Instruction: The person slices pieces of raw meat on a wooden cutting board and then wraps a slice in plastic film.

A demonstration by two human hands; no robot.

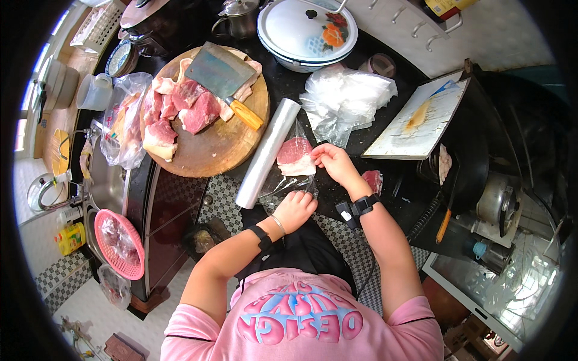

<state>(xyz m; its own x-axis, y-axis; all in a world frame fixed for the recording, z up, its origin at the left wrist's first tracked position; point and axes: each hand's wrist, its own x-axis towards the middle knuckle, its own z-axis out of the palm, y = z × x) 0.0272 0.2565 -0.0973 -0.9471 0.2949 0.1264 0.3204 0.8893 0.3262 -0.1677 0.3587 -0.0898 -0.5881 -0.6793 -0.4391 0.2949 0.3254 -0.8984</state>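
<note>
A piece of raw meat with a pale fat edge (295, 155) lies on clear plastic film (286, 182) on the dark countertop. A roll of plastic film (267, 153) lies just left of it. My left hand (295, 210) is at the film's near edge, fingers curled; whether they pinch it is unclear. My right hand (332, 160) is at the meat's right side, fingertips beside its edge, their grip unclear. On the round wooden chopping board (216, 155) are several chunks of raw meat (198, 110) and a cleaver (221, 70) with a wooden handle. Another meat piece (372, 180) lies beyond my right wrist.
Crumpled plastic bags (345, 101) lie behind the film, near a lidded enamel basin (307, 34). A white board (420, 117) leans at the right beside a wok (465, 171). At the left are a sink (106, 180), a bag of meat (124, 122) and a pink basket (140, 252).
</note>
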